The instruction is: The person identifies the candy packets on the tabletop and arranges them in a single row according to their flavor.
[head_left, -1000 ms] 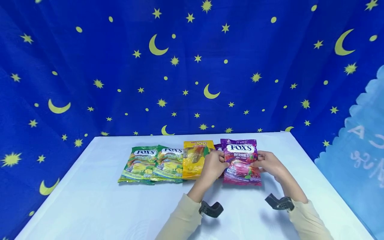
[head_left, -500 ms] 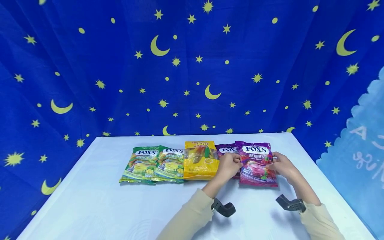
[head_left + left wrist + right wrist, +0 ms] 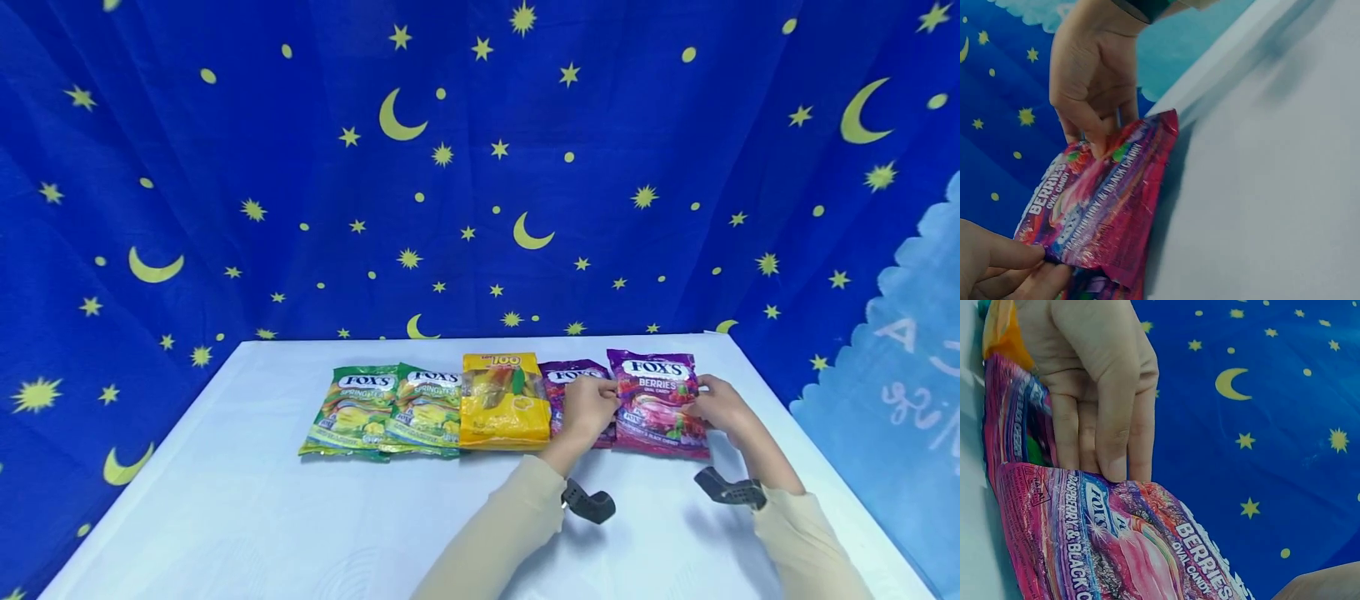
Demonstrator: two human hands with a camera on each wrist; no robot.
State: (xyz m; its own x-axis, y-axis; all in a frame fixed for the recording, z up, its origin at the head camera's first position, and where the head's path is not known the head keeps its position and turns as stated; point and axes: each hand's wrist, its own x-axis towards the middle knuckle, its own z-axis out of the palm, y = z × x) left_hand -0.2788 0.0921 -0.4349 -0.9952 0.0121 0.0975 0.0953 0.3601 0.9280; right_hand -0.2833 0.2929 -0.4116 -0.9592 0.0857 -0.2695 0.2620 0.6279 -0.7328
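A purple FOX'S Berries candy bag [image 3: 658,408] stands at the right end of a row of bags on the white table. My left hand [image 3: 592,407] pinches its left edge between thumb and fingers, in front of a second purple FOX'S bag [image 3: 557,398]. On the opposite edge my right hand [image 3: 722,404] grips the bag, thumb on the printed front. The left wrist view shows the right hand [image 3: 1094,75] at the bag's far side. In the right wrist view the left hand [image 3: 1100,381] holds the bag's near edge, with the second purple bag [image 3: 1013,419] behind.
Left of the purple bags stands a yellow candy bag [image 3: 498,421]. Two green FOX'S Spring Tea bags, one at the far left [image 3: 352,417] and one overlapping it [image 3: 426,417], continue the row. A blue star-patterned curtain [image 3: 465,183] hangs behind the white table [image 3: 300,525].
Both hands have carried the front purple bag to the right, uncovering more of the second purple bag behind it. The yellow and green bags have stayed in place.
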